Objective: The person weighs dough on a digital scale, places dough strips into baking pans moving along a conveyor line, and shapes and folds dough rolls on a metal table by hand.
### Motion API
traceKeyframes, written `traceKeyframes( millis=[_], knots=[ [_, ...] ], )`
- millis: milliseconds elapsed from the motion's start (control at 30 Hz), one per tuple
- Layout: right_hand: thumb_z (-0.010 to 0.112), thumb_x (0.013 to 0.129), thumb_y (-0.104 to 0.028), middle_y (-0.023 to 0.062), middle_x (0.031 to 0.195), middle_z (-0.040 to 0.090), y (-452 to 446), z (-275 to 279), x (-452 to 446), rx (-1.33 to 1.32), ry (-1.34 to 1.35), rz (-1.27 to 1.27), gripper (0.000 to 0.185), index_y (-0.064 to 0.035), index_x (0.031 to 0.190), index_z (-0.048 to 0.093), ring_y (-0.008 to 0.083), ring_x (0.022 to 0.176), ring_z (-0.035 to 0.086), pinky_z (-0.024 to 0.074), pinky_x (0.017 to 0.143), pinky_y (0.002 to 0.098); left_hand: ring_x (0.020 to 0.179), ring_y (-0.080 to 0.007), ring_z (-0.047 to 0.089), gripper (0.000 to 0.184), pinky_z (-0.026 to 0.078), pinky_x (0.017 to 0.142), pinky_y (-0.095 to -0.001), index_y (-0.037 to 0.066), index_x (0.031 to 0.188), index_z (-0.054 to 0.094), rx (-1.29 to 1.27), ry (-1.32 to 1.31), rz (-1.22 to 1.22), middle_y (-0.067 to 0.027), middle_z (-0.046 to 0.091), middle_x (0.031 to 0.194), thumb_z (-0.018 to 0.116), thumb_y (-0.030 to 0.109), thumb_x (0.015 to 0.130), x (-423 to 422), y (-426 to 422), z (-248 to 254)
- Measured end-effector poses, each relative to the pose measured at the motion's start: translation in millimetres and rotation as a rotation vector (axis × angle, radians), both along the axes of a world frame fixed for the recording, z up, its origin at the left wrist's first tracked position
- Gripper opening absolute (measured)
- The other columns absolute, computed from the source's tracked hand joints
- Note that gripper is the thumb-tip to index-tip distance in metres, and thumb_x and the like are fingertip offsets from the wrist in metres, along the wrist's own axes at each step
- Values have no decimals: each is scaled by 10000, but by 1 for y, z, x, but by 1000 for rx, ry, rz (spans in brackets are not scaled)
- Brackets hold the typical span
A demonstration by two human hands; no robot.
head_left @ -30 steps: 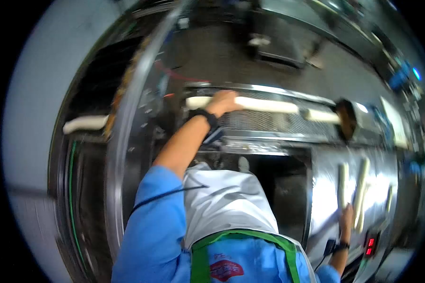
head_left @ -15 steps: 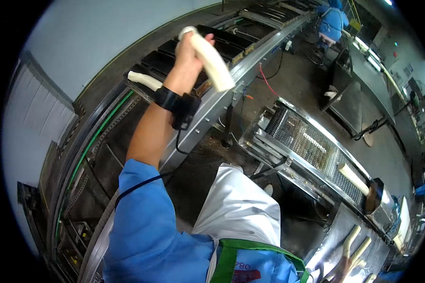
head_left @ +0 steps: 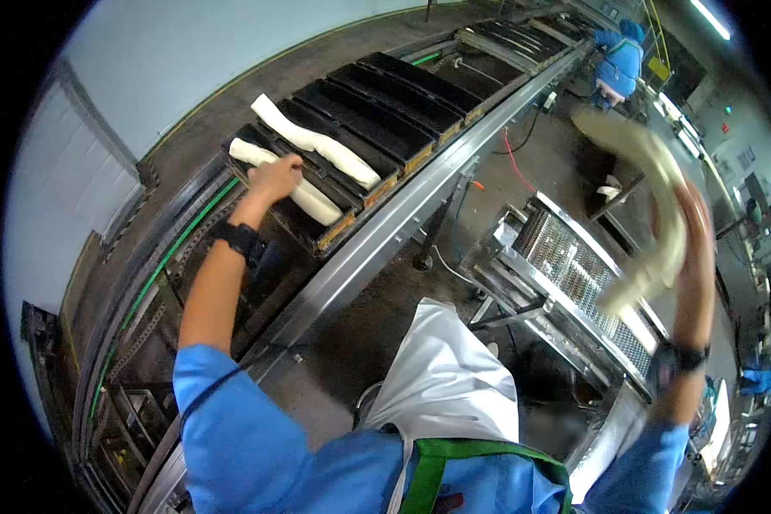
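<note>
The left hand's (head_left: 274, 178) fingers bend over one pale roll (head_left: 319, 206) in a black tray (head_left: 338, 233), left of centre; whether they grip it I cannot tell. At right, the blurred right hand (head_left: 692, 227) is closed around a second, curved roll (head_left: 647, 152). A third roll (head_left: 317, 144) lies in the adjoining tray (head_left: 379, 190). A metal rail (head_left: 403, 214) separates these trays from a mesh conveyor (head_left: 565, 253); one co-worker (head_left: 618, 64) stands upper right.

No text or number can be read; the dark red mark (head_left: 448, 503) on the blue clothing (head_left: 351, 480), below and between left hand (head_left: 274, 178) and right hand (head_left: 694, 218), is illegible.
</note>
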State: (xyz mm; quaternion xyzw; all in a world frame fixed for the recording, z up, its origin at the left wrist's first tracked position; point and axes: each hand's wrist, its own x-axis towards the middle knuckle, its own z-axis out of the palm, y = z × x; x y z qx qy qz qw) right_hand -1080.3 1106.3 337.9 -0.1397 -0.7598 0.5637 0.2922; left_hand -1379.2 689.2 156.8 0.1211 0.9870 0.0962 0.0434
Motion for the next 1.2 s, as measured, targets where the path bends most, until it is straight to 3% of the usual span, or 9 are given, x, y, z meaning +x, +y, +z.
traceKeyframes(
  millis=[167, 300, 467, 667, 800, 1000, 1100, 1167, 1200],
  knots=[
    [494, 780, -346, 82, 999, 502, -96, -4, -199, 312, -189, 760, 534, -22, 1181, 354, 155, 854, 490, 398, 741, 260, 922, -315, 485, 536, 314, 783, -415, 173, 1168, 354, -156, 198, -43, -104, 568, 917, 537, 349, 696, 50, -5, -16],
    [528, 758, -374, 161, 1170, 372, -140, -47, -229, 317, -259, 768, 641, -40, 1231, 253, 238, 1046, 391, 330, 866, 346, 852, -333, 512, 564, 371, 730, -406, 161, 1184, 323, -144, 72, -24, -140, 569, 874, 550, 318, 693, 57, -36, -12],
    [572, 626, -74, 204, 1024, 419, -20, -153, -172, 1143, -332, 591, 583, -61, 1164, 345, 357, 951, 418, 366, 813, 374, 796, -331, 523, 449, 411, 668, -403, 119, 1126, 390, 15, 86, -39, -164, 564, 806, 518, 264, 721, 68, -63, 21],
    [641, 613, -178, 122, 1270, 244, 71, -209, -25, 1124, -1550, 242, 638, -162, 1178, 346, 389, 1120, 288, 315, 855, 540, 700, -286, 526, 274, 418, 645, -405, 116, 966, 534, -176, 502, -344, -107, 581, 774, 490, 238, 725, 41, -41, 3],
    [509, 689, -25, 164, 1177, 340, 98, -252, -8, 1359, -920, -75, 365, -122, 1029, 421, 370, 1022, 380, 432, 723, 445, 725, -280, 538, 261, 421, 629, -384, 97, 889, 574, -232, 142, -169, -111, 586, 790, 525, 243, 679, 15, -34, -16],
    [529, 683, -115, 175, 868, 530, 119, -240, -45, 1222, -815, -16, 327, -110, 991, 417, 333, 782, 527, 442, 623, 392, 754, -267, 541, 217, 407, 654, -352, 45, 793, 570, -19, -282, -249, -132, 570, 771, 503, 229, 698, 60, -76, -6],
    [562, 661, -129, 161, 688, 540, 116, -170, -57, 992, -518, -55, 375, -97, 995, 395, 324, 660, 548, 431, 575, 384, 701, -287, 526, 194, 401, 589, -382, 83, 769, 573, -34, -82, -135, -125, 569, 745, 477, 230, 685, 83, -87, 14],
    [553, 665, -63, 130, 848, 559, 120, -104, -60, 1092, -347, -138, 406, -93, 1048, 424, 252, 720, 556, 437, 613, 327, 733, -267, 514, 201, 385, 611, -384, 142, 855, 580, -117, 196, -80, -107, 576, 760, 465, 207, 704, 88, -70, 31],
    [543, 686, -61, 100, 952, 545, 131, -76, -58, 732, -108, 25, 470, -96, 1132, 400, 188, 816, 537, 435, 677, 292, 801, -246, 494, 247, 359, 673, -376, 187, 940, 563, -182, 309, -171, -78, 583, 787, 462, 197, 715, 86, -62, 35]
  ],
)
